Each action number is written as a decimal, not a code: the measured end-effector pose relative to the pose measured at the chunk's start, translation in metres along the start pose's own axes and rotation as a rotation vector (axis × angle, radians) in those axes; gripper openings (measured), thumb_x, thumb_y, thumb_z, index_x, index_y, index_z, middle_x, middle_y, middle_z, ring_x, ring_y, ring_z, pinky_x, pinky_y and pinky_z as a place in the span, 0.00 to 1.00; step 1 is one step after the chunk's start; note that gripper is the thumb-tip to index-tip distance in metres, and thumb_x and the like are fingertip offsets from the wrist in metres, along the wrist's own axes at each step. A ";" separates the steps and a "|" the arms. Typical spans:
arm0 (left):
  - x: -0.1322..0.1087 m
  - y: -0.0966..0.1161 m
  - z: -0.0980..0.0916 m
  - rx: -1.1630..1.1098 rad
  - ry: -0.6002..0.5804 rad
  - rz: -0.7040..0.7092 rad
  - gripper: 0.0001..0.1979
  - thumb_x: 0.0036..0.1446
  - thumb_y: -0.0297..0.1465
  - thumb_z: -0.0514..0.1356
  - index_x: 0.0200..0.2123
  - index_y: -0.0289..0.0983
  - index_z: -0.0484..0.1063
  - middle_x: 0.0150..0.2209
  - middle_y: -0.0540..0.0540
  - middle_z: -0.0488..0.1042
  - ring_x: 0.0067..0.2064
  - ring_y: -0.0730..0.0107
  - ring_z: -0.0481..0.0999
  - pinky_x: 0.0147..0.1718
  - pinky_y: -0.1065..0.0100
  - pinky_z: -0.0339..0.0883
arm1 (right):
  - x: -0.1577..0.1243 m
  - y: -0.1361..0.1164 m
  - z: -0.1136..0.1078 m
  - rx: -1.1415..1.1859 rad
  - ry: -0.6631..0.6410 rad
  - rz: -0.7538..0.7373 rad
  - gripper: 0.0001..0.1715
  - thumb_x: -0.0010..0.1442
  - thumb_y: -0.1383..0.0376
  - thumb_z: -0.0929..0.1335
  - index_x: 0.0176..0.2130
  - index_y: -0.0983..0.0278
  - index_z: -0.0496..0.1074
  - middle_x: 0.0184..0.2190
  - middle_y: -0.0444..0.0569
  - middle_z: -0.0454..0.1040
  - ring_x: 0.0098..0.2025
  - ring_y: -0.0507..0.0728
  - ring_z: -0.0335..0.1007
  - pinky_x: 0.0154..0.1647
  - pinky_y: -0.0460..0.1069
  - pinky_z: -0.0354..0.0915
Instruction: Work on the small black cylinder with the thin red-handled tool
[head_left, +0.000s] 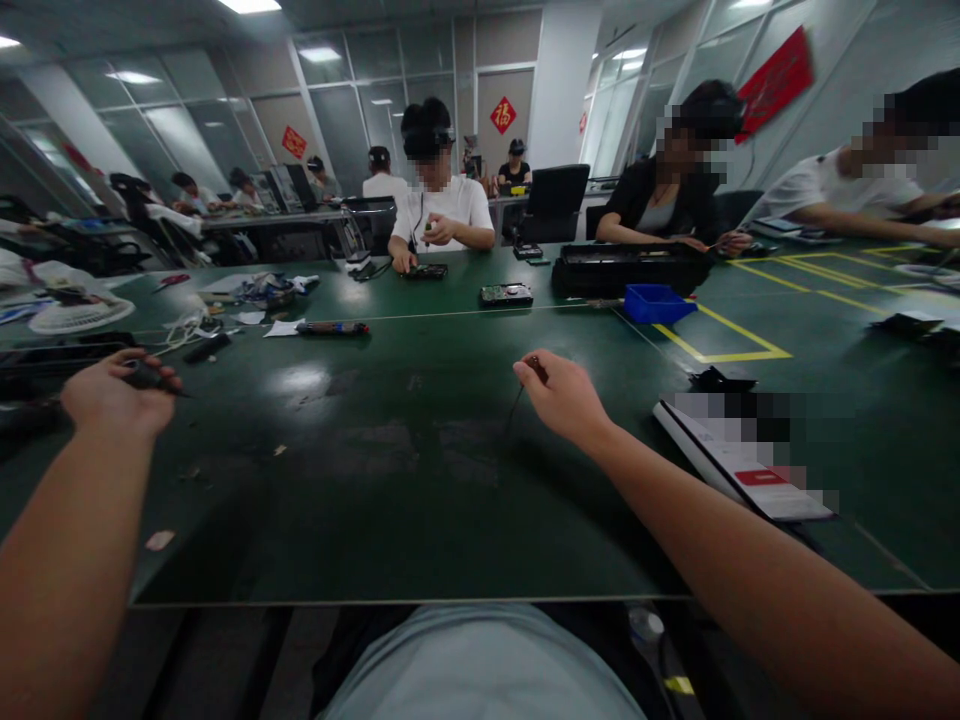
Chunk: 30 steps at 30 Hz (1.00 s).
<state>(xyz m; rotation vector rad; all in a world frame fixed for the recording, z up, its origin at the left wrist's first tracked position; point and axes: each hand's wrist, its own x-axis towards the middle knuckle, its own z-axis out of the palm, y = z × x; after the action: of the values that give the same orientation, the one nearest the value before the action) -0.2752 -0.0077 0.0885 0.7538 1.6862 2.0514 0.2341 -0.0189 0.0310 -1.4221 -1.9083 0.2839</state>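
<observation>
My left hand is raised over the table's left side, its fingers wrapped round a dark-handled tool with a thin pointed tip; its exact kind is not clear. Near the middle, my right hand is closed on a slim screwdriver, whose thin shaft points down toward the green tabletop. Most of the screwdriver's handle is hidden by my fingers. Small scraps, including a pale one, lie on the table near my left arm.
Right of my right hand lies a white booklet or flat box, with a black piece behind it. Farther back are a blue bin, a hard drive, a long black casing and a marker-like tube. Several people sit around.
</observation>
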 end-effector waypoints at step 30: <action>-0.265 -0.060 0.167 0.497 -1.368 0.449 0.15 0.59 0.28 0.48 0.43 0.40 0.73 0.37 0.43 0.75 0.40 0.59 0.73 0.43 0.56 0.65 | -0.001 0.001 0.003 -0.067 0.001 -0.005 0.17 0.67 0.55 0.61 0.33 0.61 0.71 0.26 0.47 0.73 0.28 0.56 0.65 0.30 0.51 0.55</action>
<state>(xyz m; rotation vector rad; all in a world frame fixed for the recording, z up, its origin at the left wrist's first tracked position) 0.0332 -0.0239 0.0091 2.1530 1.1322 0.7046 0.2334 -0.0184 0.0284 -1.4599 -1.9364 0.2184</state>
